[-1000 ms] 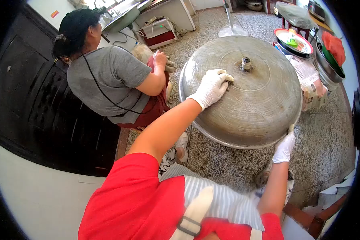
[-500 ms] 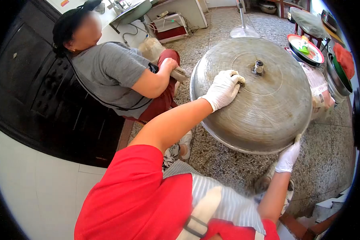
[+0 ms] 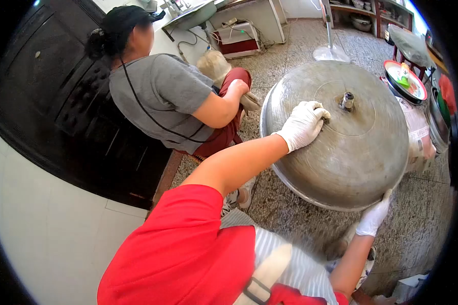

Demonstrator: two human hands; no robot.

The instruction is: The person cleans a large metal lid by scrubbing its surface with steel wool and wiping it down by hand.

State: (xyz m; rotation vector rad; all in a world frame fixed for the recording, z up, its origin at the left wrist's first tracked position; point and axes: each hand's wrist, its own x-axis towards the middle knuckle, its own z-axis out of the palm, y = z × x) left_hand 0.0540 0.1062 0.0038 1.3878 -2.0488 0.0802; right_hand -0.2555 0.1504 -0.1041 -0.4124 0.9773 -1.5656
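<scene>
A large round domed metal lid (image 3: 361, 157) with a short knob (image 3: 347, 100) at its centre fills the right middle of the head view. My left hand (image 3: 304, 126), in a white glove, presses on its top just left of and below the knob. Those fingers are curled around something small and dark, mostly hidden beneath them. At the lid's near right rim is my right hand (image 3: 374, 216), also gloved, with its fingers closed around the edge and partly hidden under it.
A seated person in a grey shirt (image 3: 173, 86) is close on the left, holding greyish cloth (image 3: 249, 101). Behind the lid is a stand base (image 3: 331, 53). To the right are stacked basins (image 3: 412, 76) and newspaper (image 3: 417, 127). A dark door (image 3: 61, 101) is far left.
The view has shifted, so the lid and both hands appear lower and further right. My hands keep nearly the same places on the lid. The seated person's head has turned further away.
</scene>
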